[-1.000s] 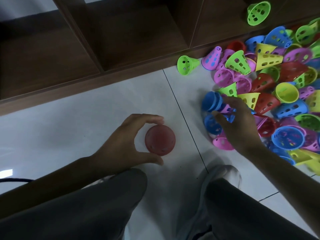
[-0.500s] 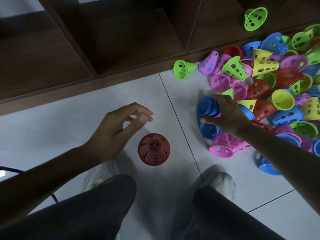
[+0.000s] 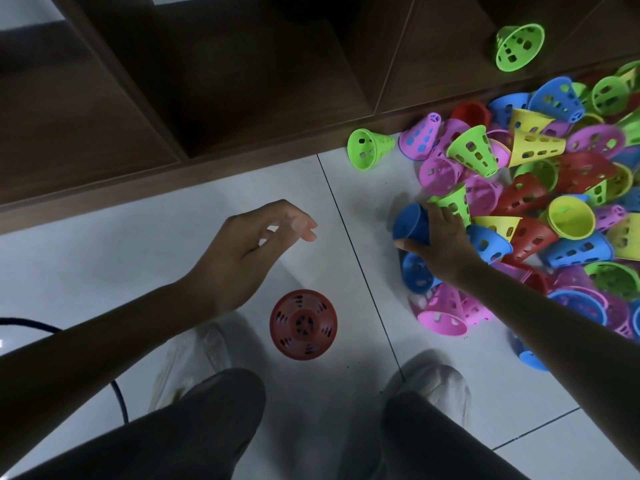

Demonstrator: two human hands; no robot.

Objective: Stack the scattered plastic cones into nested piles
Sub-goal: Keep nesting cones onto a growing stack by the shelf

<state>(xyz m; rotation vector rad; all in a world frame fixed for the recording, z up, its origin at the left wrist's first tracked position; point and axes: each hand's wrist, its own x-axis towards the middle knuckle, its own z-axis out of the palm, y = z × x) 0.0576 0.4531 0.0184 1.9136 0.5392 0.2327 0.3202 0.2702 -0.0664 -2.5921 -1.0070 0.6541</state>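
The left hand [image 3: 249, 251] hangs above the floor [image 3: 138, 271] with its fingers loosely curled and holds nothing; thumb and fingertips are close together but grip no cone. Just below it, apart from the hand, one red cone [image 3: 303, 324] stands upright on its wide rim on the pale tiles, narrow end up, between the person's two knees.

The right hand [image 3: 440, 239] reaches into the edge of the heap [image 3: 554, 202] and grips one blue cone [image 3: 412, 225], fingers over its top and thumb under it, the cone's wide mouth turned to the left. A second blue cone [image 3: 417, 273] lies just beneath the wrist, and two pink cones [image 3: 445, 315] lie side by side below that.

The heap itself holds blue, pink, yellow, red and green cones, tumbled on their sides against the dark wooden shelf [image 3: 207, 98]; they overlap too much for a sure count of each colour. One green cone [image 3: 369, 148] lies by itself to the left of the heap, near the shelf's base. One more green cone [image 3: 518, 46] lies inside a shelf compartment. A dark cable [image 3: 119, 398] runs along the floor at the left.
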